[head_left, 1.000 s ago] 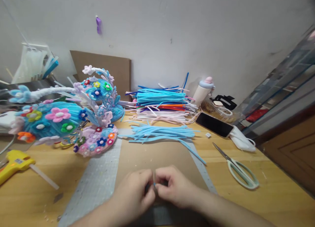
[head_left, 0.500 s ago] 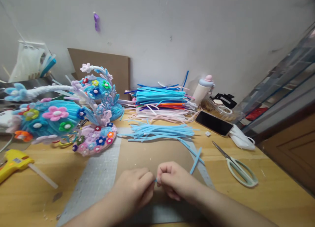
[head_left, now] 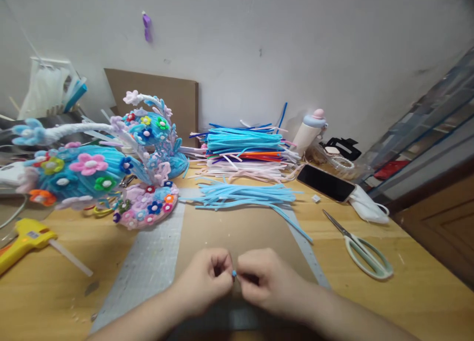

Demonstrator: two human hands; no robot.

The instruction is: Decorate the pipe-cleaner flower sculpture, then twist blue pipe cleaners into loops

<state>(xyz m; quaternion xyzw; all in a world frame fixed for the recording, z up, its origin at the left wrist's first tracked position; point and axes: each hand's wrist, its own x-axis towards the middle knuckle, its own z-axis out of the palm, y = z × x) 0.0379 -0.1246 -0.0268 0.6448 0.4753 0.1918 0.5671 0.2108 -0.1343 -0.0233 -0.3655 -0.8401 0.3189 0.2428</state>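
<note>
My left hand [head_left: 205, 282] and my right hand [head_left: 264, 282] meet fingertip to fingertip low in the middle, over a brown cardboard sheet [head_left: 237, 230]. Both are closed in a pinch on a short light-blue pipe cleaner piece [head_left: 234, 273]; only its tip shows between the fingers. Loose light-blue pipe cleaners [head_left: 244, 195] lie on the far edge of the cardboard, beyond the hands.
A grey cutting mat [head_left: 148, 267] lies under the cardboard. Flowered blue pipe-cleaner figures [head_left: 92, 170] stand at left, a yellow glue gun [head_left: 25, 237] near the left edge. A stack of coloured pipe cleaners [head_left: 244, 151], a phone [head_left: 326, 183], scissors [head_left: 361, 249] and a bottle [head_left: 309, 131] sit behind and right.
The blue strand that stuck out to the right of my right hand half a second ago no longer shows. Both hands stay pinched together, now slightly lower in view.
</note>
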